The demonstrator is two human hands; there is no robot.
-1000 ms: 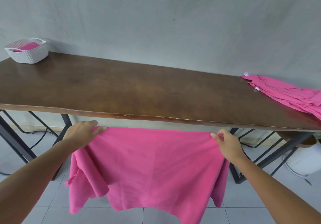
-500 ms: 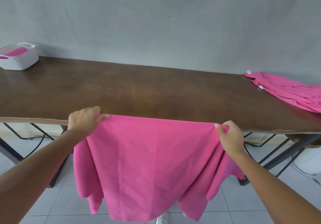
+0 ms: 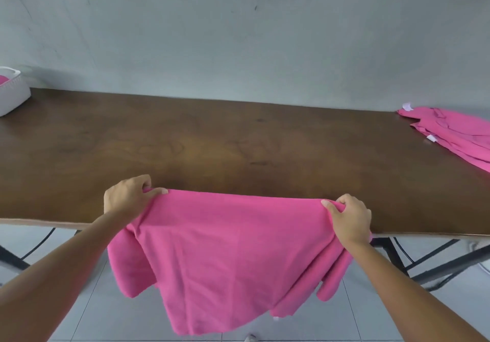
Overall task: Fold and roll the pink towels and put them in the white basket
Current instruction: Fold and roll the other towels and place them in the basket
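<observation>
Pink towel (image 3: 228, 248), pinched at its corners by left hand (image 3: 127, 195) and right hand (image 3: 350, 217), is unfolded (white basket (image 3: 12, 97) at ten o'clock holds pink; a pile (image 3: 456, 132) waits at two).

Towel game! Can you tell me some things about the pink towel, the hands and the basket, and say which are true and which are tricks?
1. Both hands, left and right, hold the towel. True.
2. The towel lies flat on the table. False: most of it hangs over the front edge.
3. The basket sits at the table's far left. True.
4. The basket is empty. False: something pink shows inside.
5. More pink towels lie on the right. True.
</observation>
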